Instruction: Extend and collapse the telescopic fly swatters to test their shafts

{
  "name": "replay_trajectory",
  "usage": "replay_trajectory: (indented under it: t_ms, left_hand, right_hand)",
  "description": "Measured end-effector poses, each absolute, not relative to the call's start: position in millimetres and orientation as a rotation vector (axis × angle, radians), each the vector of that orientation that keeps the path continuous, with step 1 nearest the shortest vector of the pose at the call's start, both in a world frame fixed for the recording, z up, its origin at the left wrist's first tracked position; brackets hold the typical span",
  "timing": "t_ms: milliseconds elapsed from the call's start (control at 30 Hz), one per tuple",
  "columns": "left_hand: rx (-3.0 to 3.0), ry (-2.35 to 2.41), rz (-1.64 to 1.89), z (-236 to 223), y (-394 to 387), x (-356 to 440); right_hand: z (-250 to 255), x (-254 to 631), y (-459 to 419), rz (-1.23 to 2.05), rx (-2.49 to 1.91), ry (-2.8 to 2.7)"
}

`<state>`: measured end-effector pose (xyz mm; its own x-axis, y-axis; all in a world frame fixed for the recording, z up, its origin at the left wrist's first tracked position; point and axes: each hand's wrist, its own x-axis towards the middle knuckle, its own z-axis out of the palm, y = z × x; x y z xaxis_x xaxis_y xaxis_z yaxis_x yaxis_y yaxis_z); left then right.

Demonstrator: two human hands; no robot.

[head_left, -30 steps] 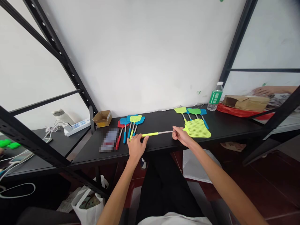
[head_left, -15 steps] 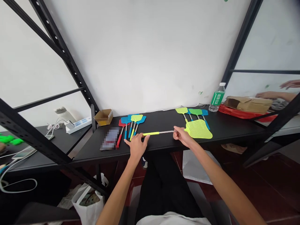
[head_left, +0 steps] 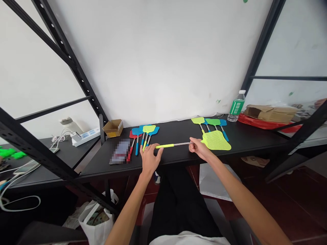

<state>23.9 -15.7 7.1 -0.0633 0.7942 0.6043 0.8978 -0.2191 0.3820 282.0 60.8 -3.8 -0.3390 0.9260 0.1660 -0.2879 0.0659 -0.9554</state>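
Note:
A yellow-green fly swatter lies sideways in front of me, its perforated head at the right and its handle at the left. My right hand is closed around the metal shaft just beside the head. At the other end, my left hand has its thumb and fingers on the tip of the yellow handle in a loose grip. Just beyond the left hand lies a group of fly swatters in blue, red and yellow. Behind the held head rests another group in yellow, blue and green.
The black table meets a white wall. A small open cardboard box and a blurred flat packet are at the left. To the right stand a water bottle and a brown carton on red plastic. Black shelf posts flank both sides.
The left hand's fingers have drawn slightly closer together around the handle tip. The held fly swatter and right hand stay nearly in place. Another person's hands at the far right have mostly left view.

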Motion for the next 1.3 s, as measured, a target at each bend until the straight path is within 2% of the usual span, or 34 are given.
replay_trajectory:
  t_ms: [400, 533, 767, 1300]
  left_hand:
    - [-2.435, -1.525, -0.892, 49, -45, 55]
    - [-2.469, -1.513, -0.818, 57, -53, 58]
    - [-2.510, -1.460, -0.806, 67, -64, 60]
    - [-2.792, -1.453, -0.654, 90, -75, 46]
  right_hand:
    - [29, 258, 23, 1.405, -0.728, -1.635]
    - [37, 252, 10, 1.451, -0.710, -1.685]
    - [49, 257, -1, 1.271, -0.686, -1.918]
    - [69, 271, -10, 1.139, -0.626, -2.140]
